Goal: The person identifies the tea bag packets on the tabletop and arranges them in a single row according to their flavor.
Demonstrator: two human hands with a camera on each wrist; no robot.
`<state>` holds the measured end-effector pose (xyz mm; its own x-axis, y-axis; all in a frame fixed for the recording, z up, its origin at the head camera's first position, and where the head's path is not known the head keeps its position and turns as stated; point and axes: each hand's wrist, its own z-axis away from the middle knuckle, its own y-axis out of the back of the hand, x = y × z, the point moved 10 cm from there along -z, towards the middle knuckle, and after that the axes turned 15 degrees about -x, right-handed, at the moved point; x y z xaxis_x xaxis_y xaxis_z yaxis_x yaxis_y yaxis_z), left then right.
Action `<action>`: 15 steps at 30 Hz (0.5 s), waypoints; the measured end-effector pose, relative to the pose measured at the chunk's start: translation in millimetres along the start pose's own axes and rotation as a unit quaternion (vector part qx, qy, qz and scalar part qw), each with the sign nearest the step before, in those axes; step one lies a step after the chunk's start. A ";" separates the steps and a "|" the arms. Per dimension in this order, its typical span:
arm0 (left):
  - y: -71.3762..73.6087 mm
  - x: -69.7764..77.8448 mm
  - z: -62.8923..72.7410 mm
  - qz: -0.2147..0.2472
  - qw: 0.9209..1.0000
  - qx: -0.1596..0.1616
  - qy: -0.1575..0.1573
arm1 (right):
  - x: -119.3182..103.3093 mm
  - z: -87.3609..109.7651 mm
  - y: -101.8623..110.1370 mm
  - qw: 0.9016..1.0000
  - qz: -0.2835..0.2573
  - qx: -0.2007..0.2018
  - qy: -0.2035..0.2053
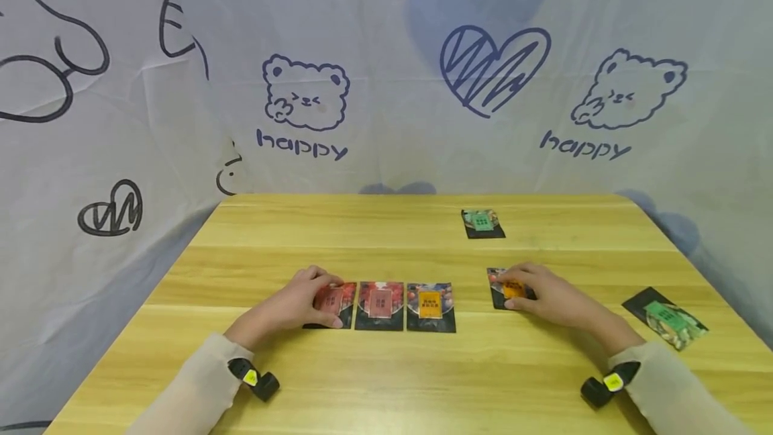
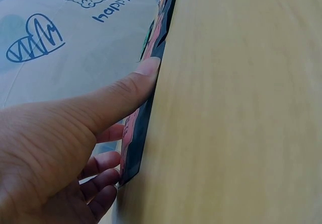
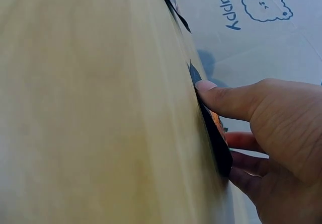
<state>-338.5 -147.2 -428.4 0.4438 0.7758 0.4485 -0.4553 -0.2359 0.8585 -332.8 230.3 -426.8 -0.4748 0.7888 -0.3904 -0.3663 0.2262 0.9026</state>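
A black packet with a red label (image 1: 331, 301) lies at the left end of a row of three, partly hidden by my left hand (image 1: 296, 301). In the left wrist view the thumb (image 2: 133, 88) lies over its near edge and the other fingers curl at its side. To the right, my right hand (image 1: 546, 294) grips a packet with an orange label (image 1: 498, 287) by its edges. Its thumb (image 3: 221, 95) is on the near edge in the right wrist view, with fingertips at the far side. Another red-label packet (image 1: 380, 306) and an orange-label packet (image 1: 431, 307) complete the row.
A green-label packet (image 1: 482, 223) lies near the back of the wooden table (image 1: 386, 381). Another green-label packet (image 1: 670, 317) lies askew by the right forearm. A printed cloth (image 1: 398, 113) hangs behind the table and along the left side.
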 end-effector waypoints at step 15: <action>-1.8 -2.6 -0.5 0.001 1.000 -0.003 0.001 | -24.2 -2.2 -10.8 1.000 0.012 -0.019 0.007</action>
<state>-339.2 -148.5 -431.3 0.4409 0.7764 0.4504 -0.4606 -0.2350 0.8559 -319.1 207.5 -427.5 -0.4952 0.7851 -0.3720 -0.3842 0.1862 0.9043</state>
